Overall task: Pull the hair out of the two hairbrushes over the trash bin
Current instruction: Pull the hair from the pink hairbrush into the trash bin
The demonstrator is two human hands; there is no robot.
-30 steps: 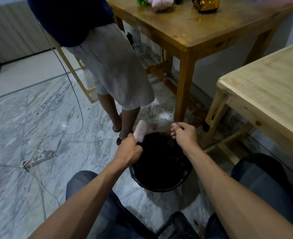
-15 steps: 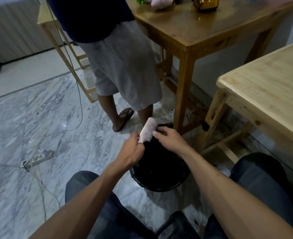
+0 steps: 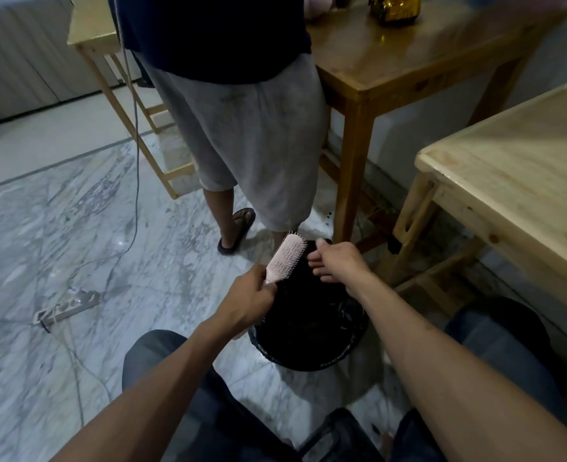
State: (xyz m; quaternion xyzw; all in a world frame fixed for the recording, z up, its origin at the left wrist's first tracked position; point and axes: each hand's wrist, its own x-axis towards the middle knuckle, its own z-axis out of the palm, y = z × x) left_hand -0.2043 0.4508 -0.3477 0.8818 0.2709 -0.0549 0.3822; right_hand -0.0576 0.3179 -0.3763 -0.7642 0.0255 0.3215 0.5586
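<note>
My left hand (image 3: 247, 300) grips the handle of a pale pink hairbrush (image 3: 285, 256), whose bristled head points up and away over the far left rim of the trash bin (image 3: 309, 358). The bin is round and lined with a black bag, and it stands on the floor between my knees. Just right of the brush head, my right hand (image 3: 340, 263) hovers over the bin with its fingertips pinched toward the bristles; whether hair is between them is too dark to tell. A second hairbrush is not in view.
A person in grey shorts (image 3: 252, 135) and sandals stands right behind the bin. A dark wooden table (image 3: 392, 58) is at the back right, and a pale wooden table (image 3: 522, 168) is at the right. A power strip (image 3: 67, 306) and its cables lie on the marble floor at the left.
My right hand went from over the bin to the brush bristles, then drew slightly to the right. The brush tilted further over the bin. The standing person stepped closer to the dark table.
</note>
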